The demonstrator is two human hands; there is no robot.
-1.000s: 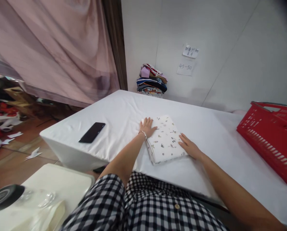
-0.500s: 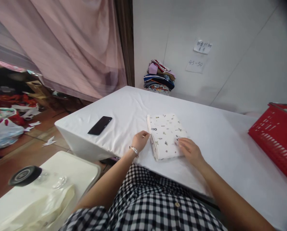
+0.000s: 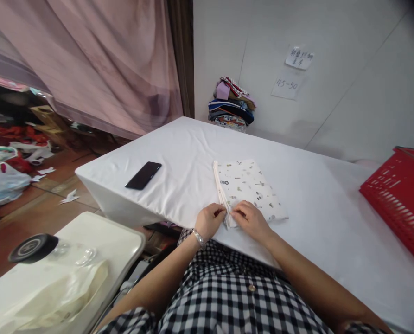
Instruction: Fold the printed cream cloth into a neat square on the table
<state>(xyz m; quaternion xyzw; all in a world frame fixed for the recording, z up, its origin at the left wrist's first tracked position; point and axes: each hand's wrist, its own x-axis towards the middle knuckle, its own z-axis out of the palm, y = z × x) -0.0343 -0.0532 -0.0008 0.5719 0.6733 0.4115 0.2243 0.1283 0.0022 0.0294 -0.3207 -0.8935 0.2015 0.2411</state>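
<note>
A folded white cloth [image 3: 250,188] with small green and dark printed motifs lies on the white-covered table [image 3: 318,199]. Its layered edges face left. My left hand [image 3: 209,220] pinches the near left corner of the cloth, fingers closed at the layered edge. Right beside it, my right hand [image 3: 251,220] also has its fingertips pinched on the cloth near that same corner. The fingers partly hide the corner itself.
A black phone [image 3: 143,175] lies on the table's left part. At the right edge stands a red basket [image 3: 398,190]. Folded clothes [image 3: 231,104] are stacked beyond the far edge. Lower left, a white stool [image 3: 112,236] holds a black-lidded clear container [image 3: 33,248] and a pale bag [image 3: 67,297].
My right hand has moved left from the cloth's right side to its near left corner. My left hand has slid down the left edge toward me.
</note>
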